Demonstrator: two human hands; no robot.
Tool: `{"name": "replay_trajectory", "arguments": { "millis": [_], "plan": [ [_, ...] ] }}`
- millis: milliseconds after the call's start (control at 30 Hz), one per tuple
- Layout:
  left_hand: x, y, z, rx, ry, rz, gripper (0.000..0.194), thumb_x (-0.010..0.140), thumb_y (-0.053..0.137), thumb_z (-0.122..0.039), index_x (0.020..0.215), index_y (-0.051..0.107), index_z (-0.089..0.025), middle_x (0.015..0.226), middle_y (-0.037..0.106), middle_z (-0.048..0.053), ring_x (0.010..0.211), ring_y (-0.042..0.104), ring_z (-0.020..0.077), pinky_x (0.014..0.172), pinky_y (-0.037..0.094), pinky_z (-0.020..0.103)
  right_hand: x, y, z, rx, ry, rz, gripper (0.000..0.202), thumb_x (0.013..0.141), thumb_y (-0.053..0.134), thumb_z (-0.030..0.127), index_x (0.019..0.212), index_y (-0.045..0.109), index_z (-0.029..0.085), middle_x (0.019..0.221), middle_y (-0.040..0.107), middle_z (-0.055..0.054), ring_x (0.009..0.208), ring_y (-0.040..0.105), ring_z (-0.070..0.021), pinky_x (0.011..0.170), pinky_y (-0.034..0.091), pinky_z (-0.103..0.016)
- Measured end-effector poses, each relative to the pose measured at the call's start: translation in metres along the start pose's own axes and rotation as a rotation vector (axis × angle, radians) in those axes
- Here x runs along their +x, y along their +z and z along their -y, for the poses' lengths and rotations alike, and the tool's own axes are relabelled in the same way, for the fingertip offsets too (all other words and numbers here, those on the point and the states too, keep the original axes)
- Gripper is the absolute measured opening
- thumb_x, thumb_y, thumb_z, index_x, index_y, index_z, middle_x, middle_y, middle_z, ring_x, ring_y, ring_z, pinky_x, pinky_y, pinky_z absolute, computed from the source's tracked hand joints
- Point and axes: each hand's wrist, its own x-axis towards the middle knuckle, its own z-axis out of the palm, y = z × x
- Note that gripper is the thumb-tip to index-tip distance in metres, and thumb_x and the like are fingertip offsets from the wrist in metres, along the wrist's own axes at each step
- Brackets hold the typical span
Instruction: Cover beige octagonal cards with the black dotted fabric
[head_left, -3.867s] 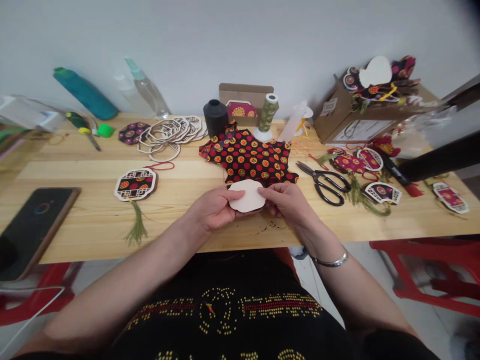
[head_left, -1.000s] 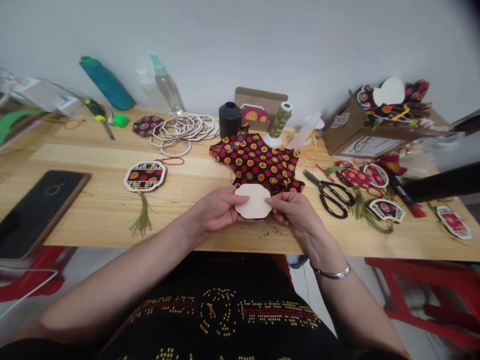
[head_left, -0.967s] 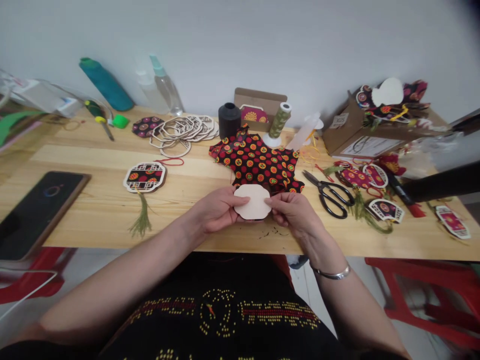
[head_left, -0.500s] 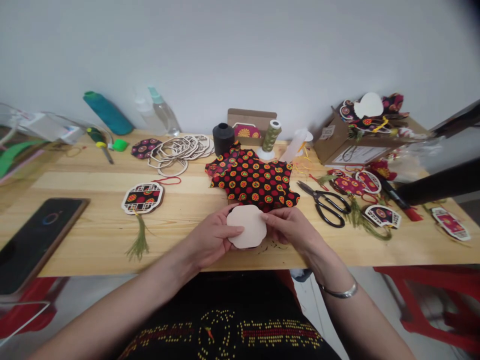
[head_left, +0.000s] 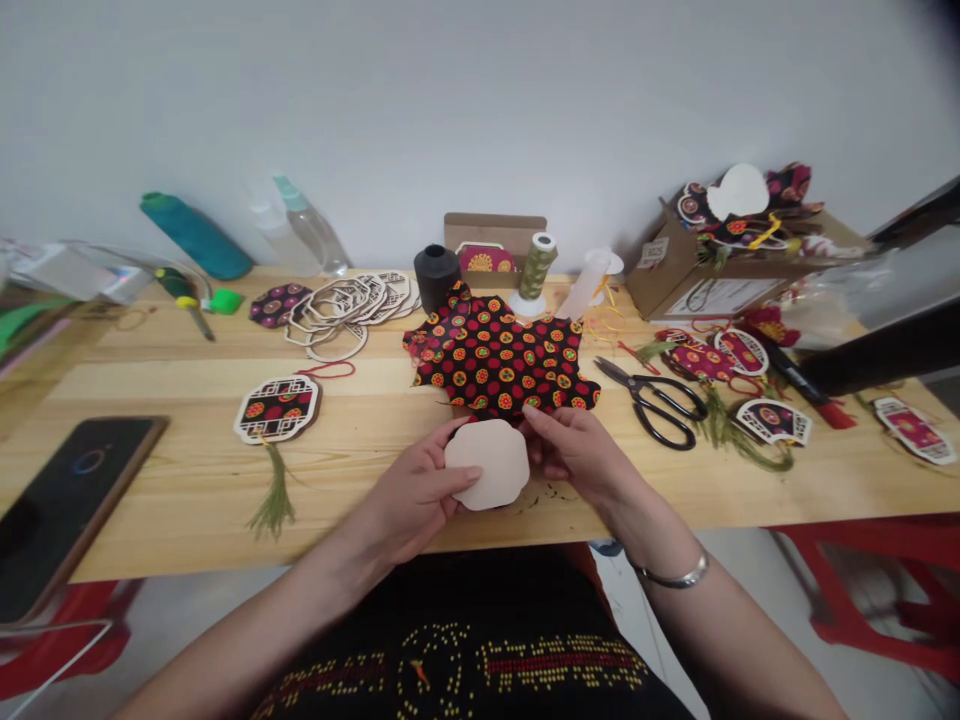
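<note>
My left hand (head_left: pixel 429 487) grips a pale, scalloped flat piece (head_left: pixel 487 466) by its left side, thumb lying across its face. A dark edge shows slightly beneath that piece. At its upper right, my right hand (head_left: pixel 574 450) has thumb and fingers bent together; what they hold, if anything, is hidden. Just beyond both hands spreads a black cloth (head_left: pixel 501 352) with red and orange flower prints. To the right lie black-handled scissors (head_left: pixel 652 400), blades pointing left. On the left rests a finished-looking ornament (head_left: pixel 277 408) with a lattice frame and green tassel (head_left: pixel 273 500).
Wooden frames (head_left: pixel 349 308), a black thread cone (head_left: pixel 437 278) and a green thread spool (head_left: pixel 536 270) stand along the back. A cardboard box (head_left: pixel 667 270) sits at the back right, beside more ornaments (head_left: pixel 772 422). A phone (head_left: pixel 71 510) lies far left.
My right thumb has moved off the pale piece's face to just above its upper right edge. The pale piece sits slightly lower in view, and the camera has shifted a little.
</note>
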Motion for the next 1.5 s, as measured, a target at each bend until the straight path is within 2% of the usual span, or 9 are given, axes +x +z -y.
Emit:
{"name": "replay_trajectory", "arguments": {
  "millis": [200, 367, 533, 867, 1033, 1200, 1300, 1400, 1500],
  "plan": [
    [-0.003, 0.0, -0.003, -0.012, 0.049, -0.005, 0.053, 0.065, 0.075, -0.004, 0.114, 0.056, -0.016, 0.103, 0.071, 0.009, 0.092, 0.067, 0.0212, 0.078, 0.054, 0.03, -0.003, 0.01, 0.004, -0.006, 0.046, 0.1, 0.057, 0.07, 0.061, 0.07, 0.067, 0.068, 0.014, 0.063, 0.064, -0.006, 0.054, 0.056, -0.0125, 0.045, 0.041, -0.022],
    [-0.003, 0.001, -0.003, 0.004, 0.043, -0.001, 0.054, 0.064, 0.076, -0.006, 0.114, 0.059, -0.017, 0.103, 0.071, 0.008, 0.095, 0.066, 0.0211, 0.079, 0.053, 0.029, 0.004, 0.018, 0.008, 0.286, 0.062, 0.177, 0.038, 0.063, 0.076, 0.054, 0.069, 0.068, 0.018, 0.069, 0.068, -0.002, 0.066, 0.062, -0.0148, 0.064, 0.051, -0.026],
    [-0.001, -0.001, -0.001, 0.029, 0.058, 0.044, 0.049, 0.065, 0.077, -0.011, 0.112, 0.063, -0.018, 0.1, 0.072, 0.008, 0.091, 0.067, 0.0214, 0.076, 0.053, 0.029, 0.01, 0.024, 0.004, 0.356, -0.11, 0.062, 0.026, 0.058, 0.083, 0.026, 0.079, 0.07, 0.018, 0.08, 0.072, -0.004, 0.079, 0.066, -0.0199, 0.08, 0.053, -0.034],
    [0.001, -0.005, 0.0, 0.018, 0.025, 0.047, 0.041, 0.065, 0.076, -0.01, 0.105, 0.066, -0.014, 0.096, 0.074, 0.01, 0.09, 0.068, 0.0228, 0.077, 0.053, 0.031, 0.009, 0.025, 0.007, 0.347, -0.117, -0.139, 0.026, 0.058, 0.083, 0.036, 0.072, 0.07, 0.017, 0.075, 0.073, -0.004, 0.066, 0.065, -0.0165, 0.066, 0.054, -0.031],
    [-0.001, -0.007, -0.003, 0.005, 0.042, 0.036, 0.043, 0.066, 0.075, -0.007, 0.107, 0.065, -0.015, 0.097, 0.074, 0.008, 0.084, 0.069, 0.02, 0.071, 0.054, 0.028, -0.004, 0.004, 0.01, -0.242, -0.106, -0.075, 0.032, 0.07, 0.072, 0.048, 0.06, 0.07, 0.018, 0.058, 0.068, -0.006, 0.055, 0.062, -0.0177, 0.055, 0.048, -0.031],
    [0.0, -0.008, -0.004, 0.014, 0.025, 0.031, 0.042, 0.066, 0.075, -0.008, 0.106, 0.066, -0.015, 0.096, 0.073, 0.009, 0.08, 0.069, 0.0203, 0.066, 0.054, 0.027, -0.016, -0.012, 0.029, -0.892, -0.718, -0.424, 0.026, 0.085, 0.06, 0.036, 0.068, 0.073, 0.023, 0.06, 0.066, -0.003, 0.058, 0.059, -0.0175, 0.06, 0.044, -0.032],
    [0.0, -0.005, -0.002, 0.019, 0.008, 0.031, 0.042, 0.065, 0.075, -0.006, 0.105, 0.067, -0.015, 0.094, 0.074, 0.009, 0.082, 0.069, 0.0207, 0.07, 0.054, 0.028, 0.001, -0.007, 0.051, -1.168, -0.996, -0.118, 0.034, 0.091, 0.044, 0.017, 0.113, 0.069, 0.025, 0.105, 0.072, -0.005, 0.103, 0.061, -0.022, 0.088, 0.045, -0.037],
    [-0.002, -0.003, -0.001, 0.03, -0.03, 0.028, 0.043, 0.063, 0.076, -0.006, 0.104, 0.067, -0.015, 0.092, 0.074, 0.008, 0.079, 0.069, 0.0202, 0.069, 0.054, 0.028, 0.033, 0.003, 0.066, -1.461, -1.031, 0.233, 0.054, 0.085, 0.036, 0.0, 0.127, 0.06, 0.025, 0.128, 0.064, 0.0, 0.134, 0.039, -0.0214, 0.106, 0.032, -0.041],
    [-0.004, -0.006, -0.001, 0.033, -0.048, 0.02, 0.043, 0.063, 0.076, -0.006, 0.104, 0.067, -0.015, 0.097, 0.074, 0.009, 0.081, 0.069, 0.0208, 0.07, 0.054, 0.029, 0.062, 0.007, 0.067, -1.687, -0.959, 0.353, 0.05, 0.087, 0.042, 0.005, 0.128, 0.058, 0.029, 0.139, 0.054, 0.001, 0.139, 0.032, -0.0259, 0.109, 0.024, -0.051]
  ]
}}
